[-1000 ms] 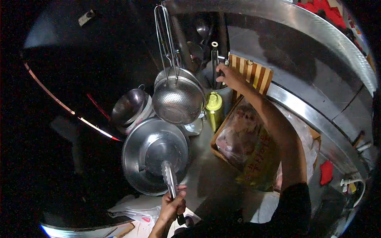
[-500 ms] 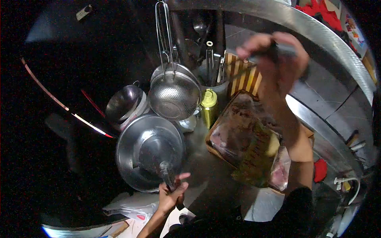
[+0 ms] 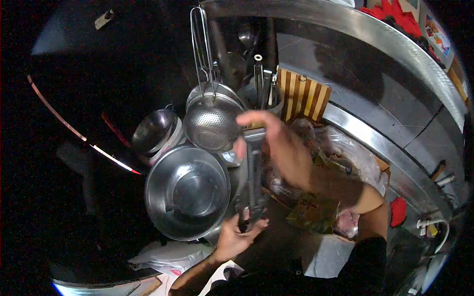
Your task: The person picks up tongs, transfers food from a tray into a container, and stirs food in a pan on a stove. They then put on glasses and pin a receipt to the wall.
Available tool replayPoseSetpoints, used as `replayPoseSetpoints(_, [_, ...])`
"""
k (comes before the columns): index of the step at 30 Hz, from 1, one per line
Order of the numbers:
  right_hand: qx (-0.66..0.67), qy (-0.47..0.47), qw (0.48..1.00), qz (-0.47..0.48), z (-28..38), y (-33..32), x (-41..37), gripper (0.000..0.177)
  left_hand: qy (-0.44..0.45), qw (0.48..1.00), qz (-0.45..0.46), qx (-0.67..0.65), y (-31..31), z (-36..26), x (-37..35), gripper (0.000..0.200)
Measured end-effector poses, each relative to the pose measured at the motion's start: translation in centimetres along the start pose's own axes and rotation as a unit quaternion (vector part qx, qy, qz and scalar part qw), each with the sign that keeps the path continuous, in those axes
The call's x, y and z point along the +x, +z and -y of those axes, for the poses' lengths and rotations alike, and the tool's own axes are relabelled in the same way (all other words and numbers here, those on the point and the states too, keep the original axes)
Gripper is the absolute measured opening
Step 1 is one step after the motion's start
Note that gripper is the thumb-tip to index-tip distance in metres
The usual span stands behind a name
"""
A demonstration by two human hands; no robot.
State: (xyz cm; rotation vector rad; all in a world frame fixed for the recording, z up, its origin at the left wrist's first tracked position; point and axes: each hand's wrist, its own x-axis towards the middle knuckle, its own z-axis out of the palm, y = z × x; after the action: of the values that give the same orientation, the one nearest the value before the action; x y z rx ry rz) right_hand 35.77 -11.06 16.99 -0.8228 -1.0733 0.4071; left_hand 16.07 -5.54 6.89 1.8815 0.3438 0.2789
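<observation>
The left hand (image 3: 236, 238) grips the lower end of the tongs (image 3: 253, 182) and the blurred right hand (image 3: 279, 150) closes round their top, likely to steady them. The steel bowl (image 3: 186, 197) sits just left of both hands.

big round steel bowl (image 3: 187, 197) is smooth and shiny, the perforated metal strainer (image 3: 212, 126) has more of a dull sheen, long grey metal tool (image 3: 253, 172) looks matt, striped board (image 3: 302, 96) is wood, clear plastic bag (image 3: 355, 153) glossy and crinkly
</observation>
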Motion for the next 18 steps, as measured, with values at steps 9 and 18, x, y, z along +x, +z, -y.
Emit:
replayPoseSetpoints(9, [-0.643, 0.188, 0.742, -0.024, -8.5, -18.9, 15.0, 0.028, -0.156, 0.983, -0.096, -0.005, -3.7, 1.4, -5.0, 0.028])
replayPoseSetpoints(18, [-0.603, 0.117, 0.784, 0.086, -10.1, -20.5, 16.0, 0.039, -0.128, 0.973, -0.139, -0.136, -3.9, 2.0, -6.5, 0.025])
